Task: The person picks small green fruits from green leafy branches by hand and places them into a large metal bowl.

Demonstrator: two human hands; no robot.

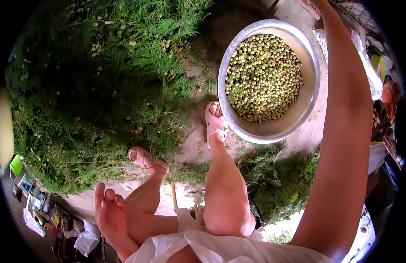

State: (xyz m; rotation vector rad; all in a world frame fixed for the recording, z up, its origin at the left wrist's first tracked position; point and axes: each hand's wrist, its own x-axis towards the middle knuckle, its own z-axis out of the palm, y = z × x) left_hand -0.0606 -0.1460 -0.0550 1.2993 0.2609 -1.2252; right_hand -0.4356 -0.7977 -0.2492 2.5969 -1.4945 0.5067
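Observation:
My left hand (110,212) is held palm up beside my left thigh, empty, its fingers loosely bent. My right arm (343,140) stretches along the right side to the top edge, where my right hand (320,4) is mostly cut off beside a narrow wooden piece (309,8); whether it grips that is unclear. A wide metal basin (309,92) holds several small, round, green-yellow berries or cones (262,74) and sits on the pale ground (192,144), just beyond my right sandalled foot (216,125).
Cut evergreen branches (98,87) cover the left side, with more greenery (277,175) below the basin. My left sandalled foot (148,160) is at their edge. Assorted bags and clutter (87,236) lie at lower left; white plastic, orange and green items (389,96) line the right edge.

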